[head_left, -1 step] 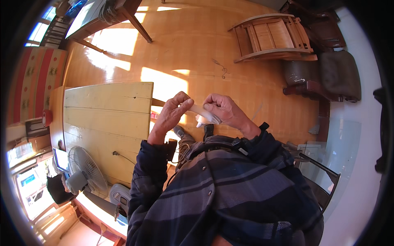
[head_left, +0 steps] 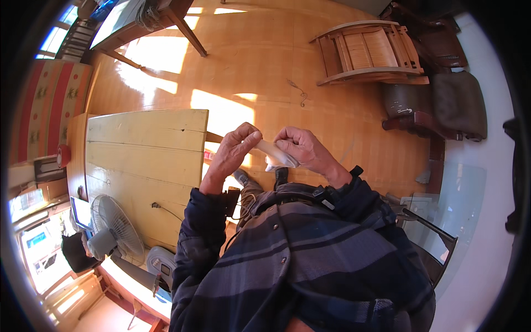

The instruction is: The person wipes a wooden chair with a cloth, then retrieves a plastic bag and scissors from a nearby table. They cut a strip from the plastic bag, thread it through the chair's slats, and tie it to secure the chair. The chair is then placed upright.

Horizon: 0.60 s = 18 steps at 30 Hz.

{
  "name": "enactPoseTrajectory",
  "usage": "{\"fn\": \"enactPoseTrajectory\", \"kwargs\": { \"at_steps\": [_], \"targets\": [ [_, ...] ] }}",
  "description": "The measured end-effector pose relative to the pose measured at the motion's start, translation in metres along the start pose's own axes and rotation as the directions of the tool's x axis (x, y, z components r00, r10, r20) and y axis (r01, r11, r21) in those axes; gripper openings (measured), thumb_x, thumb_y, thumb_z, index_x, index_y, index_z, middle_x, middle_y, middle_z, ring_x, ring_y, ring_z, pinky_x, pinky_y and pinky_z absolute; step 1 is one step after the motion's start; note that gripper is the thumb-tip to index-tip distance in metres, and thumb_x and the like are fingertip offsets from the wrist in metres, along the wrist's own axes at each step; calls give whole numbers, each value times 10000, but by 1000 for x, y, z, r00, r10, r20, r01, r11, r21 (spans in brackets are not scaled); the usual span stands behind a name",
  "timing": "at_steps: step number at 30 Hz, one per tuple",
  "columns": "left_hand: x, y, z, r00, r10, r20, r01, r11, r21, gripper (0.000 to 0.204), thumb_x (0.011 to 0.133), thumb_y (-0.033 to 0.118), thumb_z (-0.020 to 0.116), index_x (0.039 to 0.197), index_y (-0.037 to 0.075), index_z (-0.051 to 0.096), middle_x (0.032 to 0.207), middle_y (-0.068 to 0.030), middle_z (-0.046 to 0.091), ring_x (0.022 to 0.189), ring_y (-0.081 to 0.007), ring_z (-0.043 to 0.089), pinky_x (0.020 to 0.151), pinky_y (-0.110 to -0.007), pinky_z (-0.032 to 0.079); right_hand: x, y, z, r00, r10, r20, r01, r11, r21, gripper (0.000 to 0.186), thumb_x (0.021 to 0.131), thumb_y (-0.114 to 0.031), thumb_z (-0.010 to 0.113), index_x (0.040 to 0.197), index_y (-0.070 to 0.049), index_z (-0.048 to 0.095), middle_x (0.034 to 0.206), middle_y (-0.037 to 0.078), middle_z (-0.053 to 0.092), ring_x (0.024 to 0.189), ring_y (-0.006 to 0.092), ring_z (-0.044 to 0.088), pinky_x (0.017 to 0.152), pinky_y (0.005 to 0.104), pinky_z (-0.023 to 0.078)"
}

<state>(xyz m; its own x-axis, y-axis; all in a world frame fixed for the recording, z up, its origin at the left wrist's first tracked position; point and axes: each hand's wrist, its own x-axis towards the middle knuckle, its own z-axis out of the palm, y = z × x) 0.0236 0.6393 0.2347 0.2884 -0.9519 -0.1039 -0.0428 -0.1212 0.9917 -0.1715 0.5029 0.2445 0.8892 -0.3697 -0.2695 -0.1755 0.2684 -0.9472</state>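
Far left, red-striped cloth (head_left: 50,105) spotted, then grey fan (head_left: 117,224) seen by lower end of yellow plank surface (head_left: 146,138). Left hand (head_left: 231,150) seen just past surface's right edge, one end of soft whitish piece (head_left: 283,157) pinched between thumb and fingers. Piece strung across to right hand (head_left: 310,152), pinched there too, bit bunched up, held above floor (head_left: 260,63). Slatted wooden chair (head_left: 368,48) parked well apart, upper right.
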Motion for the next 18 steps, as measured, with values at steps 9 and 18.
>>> {"fn": "enactPoseTrajectory", "kwargs": {
  "at_steps": [9,18],
  "targets": [
    [-5,6,5,972,-197,-126,170,966,-196,401,1101,387,559,873,61,610,750,46,546,709,-53,489,642,-247,402,4,-18,3,998,37,41,-32,993,-118,201,1040,-211,616,1049,-16,664,880,-22,627,788,37,554,675,220,438],
    [-10,8,9,947,-276,-166,237,946,-222,438,1104,429,520,883,61,608,762,45,545,721,-54,481,647,-257,397,10,-7,7,998,-56,-3,55,984,-168,140,1031,-164,611,1020,-27,639,888,-29,602,807,46,527,698,223,429]
  ]
}}
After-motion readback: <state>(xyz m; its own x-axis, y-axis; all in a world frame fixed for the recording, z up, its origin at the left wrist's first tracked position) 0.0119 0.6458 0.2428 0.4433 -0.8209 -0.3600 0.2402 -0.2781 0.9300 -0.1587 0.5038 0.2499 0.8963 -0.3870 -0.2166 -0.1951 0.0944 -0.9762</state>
